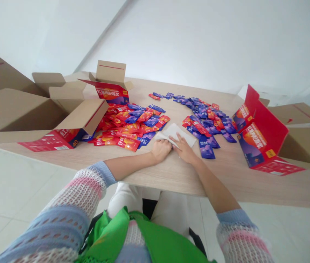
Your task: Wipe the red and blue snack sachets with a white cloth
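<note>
A folded white sheet [177,132], which looks like tissue or thin cloth, lies on the table in front of me. My left hand [162,150] is curled closed at its near left corner; whether a bit of the sheet is inside the fingers is hidden. Spread fingers of my right hand [184,149] rest flat on the sheet's near edge. To the left is a heap of mostly red sachets [129,129] with some purple ones. On the right lies a heap of mostly purple sachets [208,117], with red ones among them.
Open red-printed cartons stand on both sides: a large one [48,137] at left, a smaller one [112,91] behind the red heap, and another [259,140] at right. More open cardboard [302,113] is beyond it. The wooden table [168,175] ends close to my body.
</note>
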Demonstrator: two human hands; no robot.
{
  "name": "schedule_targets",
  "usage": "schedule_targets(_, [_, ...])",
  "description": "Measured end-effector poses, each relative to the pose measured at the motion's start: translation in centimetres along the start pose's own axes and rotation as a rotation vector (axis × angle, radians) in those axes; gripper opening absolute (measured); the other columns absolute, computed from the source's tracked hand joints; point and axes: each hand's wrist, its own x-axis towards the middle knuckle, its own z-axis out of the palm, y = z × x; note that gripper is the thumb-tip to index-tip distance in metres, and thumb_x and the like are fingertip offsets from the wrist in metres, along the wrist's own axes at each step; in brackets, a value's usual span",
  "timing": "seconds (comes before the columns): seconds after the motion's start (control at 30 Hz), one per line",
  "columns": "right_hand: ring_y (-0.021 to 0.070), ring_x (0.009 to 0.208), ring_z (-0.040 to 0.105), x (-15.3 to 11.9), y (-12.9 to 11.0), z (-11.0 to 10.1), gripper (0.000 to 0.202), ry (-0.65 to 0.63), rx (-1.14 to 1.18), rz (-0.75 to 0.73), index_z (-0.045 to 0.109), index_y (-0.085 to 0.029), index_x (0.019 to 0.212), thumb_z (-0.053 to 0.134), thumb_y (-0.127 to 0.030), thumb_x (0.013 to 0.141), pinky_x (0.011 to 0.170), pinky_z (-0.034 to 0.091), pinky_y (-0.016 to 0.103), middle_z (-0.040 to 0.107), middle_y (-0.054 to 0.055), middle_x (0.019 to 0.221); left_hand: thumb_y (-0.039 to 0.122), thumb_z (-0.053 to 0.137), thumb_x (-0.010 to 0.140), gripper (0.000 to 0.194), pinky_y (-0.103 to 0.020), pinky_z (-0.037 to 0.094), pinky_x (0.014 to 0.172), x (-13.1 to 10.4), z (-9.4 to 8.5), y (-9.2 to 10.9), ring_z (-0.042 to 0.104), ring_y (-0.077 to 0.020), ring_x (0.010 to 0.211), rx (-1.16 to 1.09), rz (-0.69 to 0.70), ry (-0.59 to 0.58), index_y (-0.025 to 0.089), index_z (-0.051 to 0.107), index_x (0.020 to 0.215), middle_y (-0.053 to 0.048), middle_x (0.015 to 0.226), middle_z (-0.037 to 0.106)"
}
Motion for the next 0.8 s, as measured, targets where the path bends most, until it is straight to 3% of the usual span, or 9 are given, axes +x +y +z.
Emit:
schedule_targets(0.1, [0.0215,0.143,0.012,0.2,-0.2,0.4,0.052,-0.171,-0.082,-0.034,0.030,-0.027,0.146,0.026,-0.044,0.098,0.113,0.016,0.051,0.033,0.002,0.150,0.012,0.045,0.091,0.023,-0.035,0.050,0.076,-0.5,-0.8,0.4,0.064,-0.0234,0.092,-0.007,-0.037,-0.090,0.007,0.066,0.100,-0.015,0.097,0.067])
schedule_targets(0.23, [0.0212,0.142,0.019,0.8,0.6,0.0,0.051,-0.193,-0.155,-0.006,0.029,-0.028,0.146,0.025,-0.043,0.098,0.113,0.019,0.049,0.033,0.002,0.150,0.010,0.043,0.090,0.026,-0.032,0.050,0.070,-1.7,-1.3,1.3,0.062,-0.0242,0.096,0.007,0.016,-0.146,0.009,0.066,0.103,-0.016,0.101,0.064])
schedule_targets(0.43, [0.0228,0.139,0.026,1.8,1.9,-0.5,0.051,-0.151,-0.316,0.126,0.029,-0.023,0.147,0.025,-0.039,0.099,0.112,0.021,0.048,0.036,0.006,0.148,0.009,0.042,0.090,0.029,-0.033,0.048,0.070,-2.6,-1.2,2.7,0.059,-0.0254,0.098,0.025,-0.010,-0.135,0.007,0.061,0.111,-0.018,0.104,0.062])
schedule_targets(0.63, [0.0265,0.135,0.034,1.8,3.3,-1.1,0.048,-0.002,-0.436,0.263,0.038,-0.021,0.143,0.028,-0.034,0.098,0.109,0.026,0.047,0.045,0.010,0.142,0.006,0.047,0.086,0.024,-0.039,0.046,0.079,-2.7,-1.1,2.2,0.062,-0.0275,0.094,-0.012,-0.028,-0.191,0.007,0.069,0.096,-0.021,0.102,0.065])
schedule_targets(0.8, [0.0274,0.117,0.054,0.3,2.8,-2.6,0.048,0.072,-0.351,0.374,0.042,-0.023,0.141,0.029,-0.038,0.098,0.099,0.040,0.040,0.059,0.010,0.128,0.009,0.043,0.089,0.030,-0.040,0.049,0.075,-2.6,-1.1,2.1,0.061,-0.0322,0.101,0.003,-0.129,-0.186,0.006,0.068,0.106,-0.028,0.117,0.059])
